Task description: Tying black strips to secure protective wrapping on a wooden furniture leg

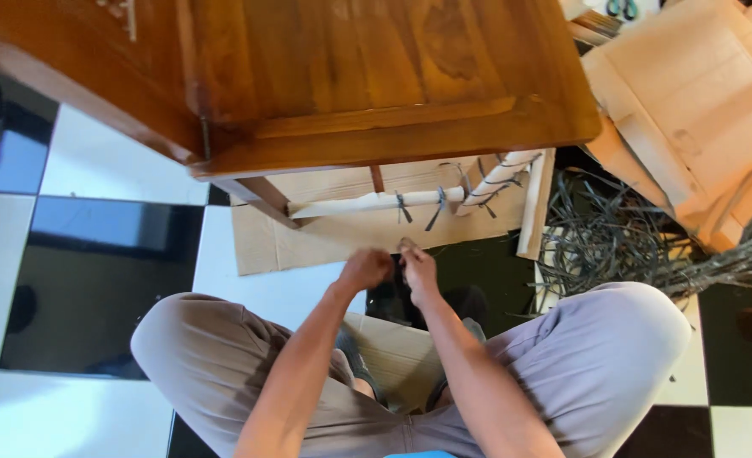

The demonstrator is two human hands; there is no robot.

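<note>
Hands meet below a wooden table

Left hand (366, 269) and right hand (417, 265) touch, pinching a dark strip (400, 259) near the table (376, 76) edge, above cardboard (342, 233).

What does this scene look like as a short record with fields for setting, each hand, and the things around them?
setting: person seated on a black and white tiled floor, knees apart, in front of a brown wooden table
left hand: left hand closed, close beside the right; what it pinches is too small to tell
right hand: right hand closed, fingertips meeting the left
ahead: pale wooden rods wrapped with dark strips on a flat cardboard sheet
right side: pile of dark thin strips; folded cardboard pieces
</note>
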